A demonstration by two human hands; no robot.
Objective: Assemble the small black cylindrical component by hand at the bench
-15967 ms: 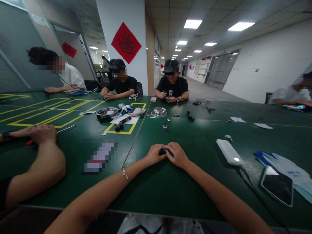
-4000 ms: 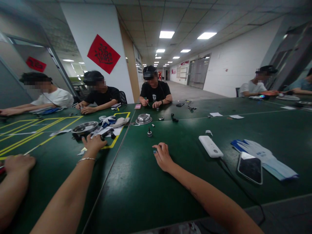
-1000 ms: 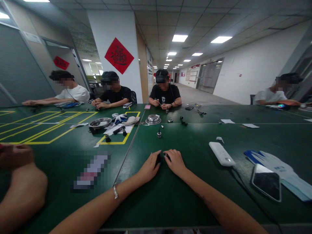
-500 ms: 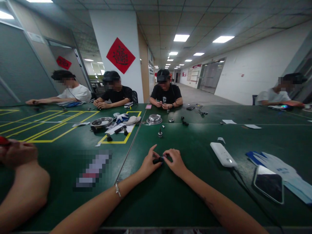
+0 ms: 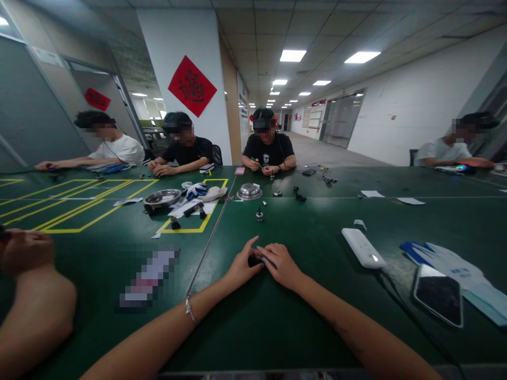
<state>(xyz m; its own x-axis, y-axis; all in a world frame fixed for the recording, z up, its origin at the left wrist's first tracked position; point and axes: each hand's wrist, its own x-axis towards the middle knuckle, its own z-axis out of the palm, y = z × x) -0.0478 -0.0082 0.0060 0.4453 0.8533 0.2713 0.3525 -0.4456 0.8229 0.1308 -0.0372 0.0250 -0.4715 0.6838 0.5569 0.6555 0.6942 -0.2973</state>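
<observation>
Over the near middle of the green table, my left hand (image 5: pixel 240 265) is closed round a small black part (image 5: pixel 254 260), the thumb below it and the index finger raised above. My right hand (image 5: pixel 283 265) meets it from the other side, its fingers reaching over the end of the part and covering much of it. Whether the right fingers pinch a separate small piece cannot be made out. Beyond the hands, a small metal fitting with a thin dark stem (image 5: pixel 259 215) stands upright on the table.
A white power strip (image 5: pixel 362 248), a phone (image 5: pixel 439 295) and gloves (image 5: pixel 451 264) lie at right. Left are a blurred-out flat item (image 5: pixel 148 277), a metal bowl (image 5: pixel 162 198) and black parts (image 5: pixel 175 224). A co-worker's arm (image 5: pixel 35 295) enters at left; several people sit around the table.
My right fingers have moved left over the black part and now hide more of it, lying straighter and closer together. My left hand keeps its hold. The view has shifted slightly.
</observation>
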